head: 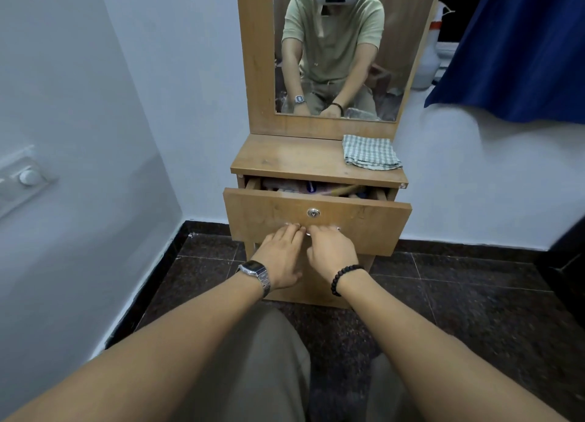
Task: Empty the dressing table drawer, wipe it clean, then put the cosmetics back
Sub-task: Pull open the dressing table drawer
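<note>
Both forearms are reaching forward from the bottom of the view, the left hand [282, 257] and the right hand [330, 254] side by side, touching the lower front of the drawer [364, 219]. Their fingers are curling over the metal handle [336, 229], most of which is hidden under them, so both seem to be gripping it.

That drawer is sitting only partly out of the dressing table [285, 160], just under the tabletop. Its long axis is running left to right across the view, its front panel facing the person, and it is sliding out toward the camera. Through the narrow gap behind the panel, a jumble of cosmetics [311, 188] is showing, too shadowed to tell apart.

By my reading the task is barely starting: the drawer is still full, nothing is lying out on the tabletop, and emptying, wiping and refilling are all remaining. A folded checked cloth [370, 152] is waiting on the tabletop's right rear corner, below the mirror [389, 57].
</note>
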